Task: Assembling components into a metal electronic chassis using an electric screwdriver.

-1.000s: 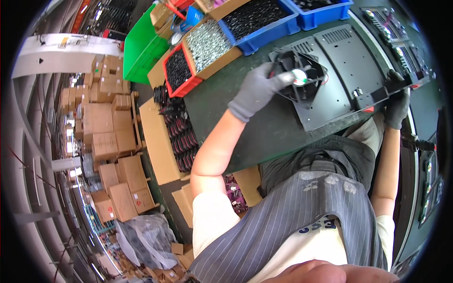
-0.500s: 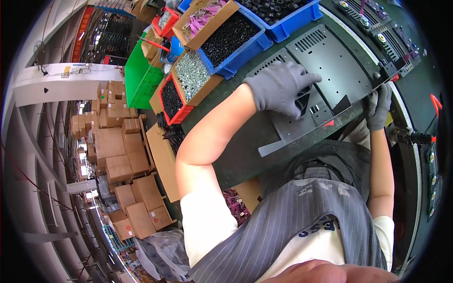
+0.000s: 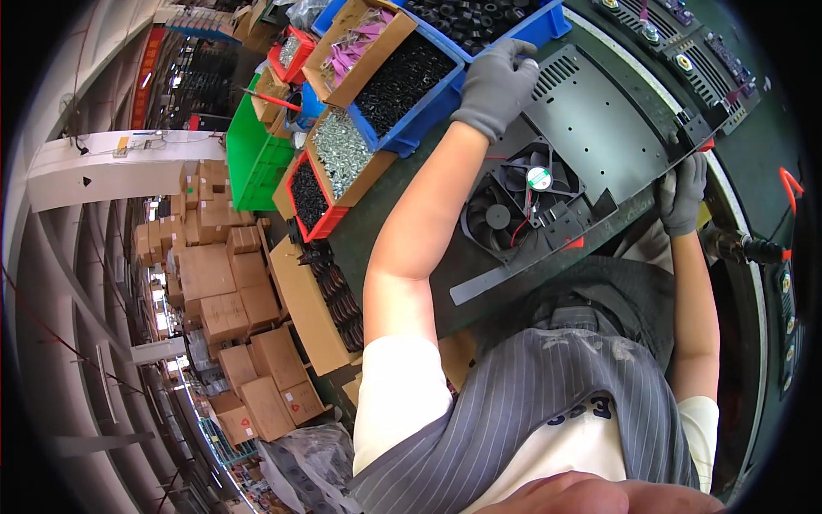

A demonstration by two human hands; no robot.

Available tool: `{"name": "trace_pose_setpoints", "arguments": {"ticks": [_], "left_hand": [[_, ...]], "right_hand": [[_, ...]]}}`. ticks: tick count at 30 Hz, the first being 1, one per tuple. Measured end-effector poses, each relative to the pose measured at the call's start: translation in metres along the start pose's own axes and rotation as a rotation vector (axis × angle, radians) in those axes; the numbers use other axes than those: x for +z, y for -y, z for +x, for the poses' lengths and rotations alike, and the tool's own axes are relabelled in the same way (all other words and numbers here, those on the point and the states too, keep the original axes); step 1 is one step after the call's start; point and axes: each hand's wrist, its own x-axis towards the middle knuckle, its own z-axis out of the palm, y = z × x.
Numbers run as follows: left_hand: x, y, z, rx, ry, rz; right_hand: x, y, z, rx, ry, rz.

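A dark grey perforated metal panel (image 3: 608,128) lies on the green bench in front of me. Two black cooling fans sit at its left part: one fan (image 3: 539,176) with a white label and another fan (image 3: 497,217) nearer to me, with red wires beside them. My left hand (image 3: 498,90), in a grey glove, is over the panel's far-left corner beside the blue bin; its fingers are apart and slightly bent, and nothing shows in them. My right hand (image 3: 682,199), gloved too, is closed at the panel's right edge, its fingertips partly hidden.
Blue bins (image 3: 407,86) of black parts, a cardboard box of silvery screws (image 3: 341,150) and a red bin (image 3: 310,193) of black screws stand on the left. A black tool (image 3: 758,250) with a red end is at the right. Stacked cartons (image 3: 210,283) fill the far left.
My left hand has moved away from me, off the panel's left part to its far corner. Two fans now show where my hand and plain grey metal were. My right hand has hardly moved.
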Motion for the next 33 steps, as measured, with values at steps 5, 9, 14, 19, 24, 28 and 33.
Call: {"name": "trace_pose_setpoints", "arguments": {"ticks": [5,9,14,19,24,28,33], "left_hand": [[-0.068,0.031,0.008,0.183,-0.259,0.634],[-0.122,0.100,0.017,-0.096,0.070,0.682],[-0.115,0.121,0.037,-0.195,0.286,0.629],[-0.118,0.085,0.030,-0.434,0.447,0.479],[-0.123,0.074,0.034,-0.520,0.486,0.545],[-0.092,0.089,0.050,-0.406,0.306,0.718],[-0.096,0.079,0.051,-0.294,0.398,0.817]], "right_hand": [[-0.001,-0.006,-0.008,-0.006,-0.017,-0.073],[0.004,-0.006,-0.008,0.023,-0.008,-0.046],[0.002,-0.005,0.000,-0.037,-0.033,-0.046],[-0.016,0.009,0.009,0.040,0.044,0.047],[-0.070,0.015,-0.035,0.577,0.238,0.721],[-0.123,-0.003,-0.080,0.836,0.780,0.721],[-0.185,-0.049,-0.102,1.223,0.951,0.535]]}}
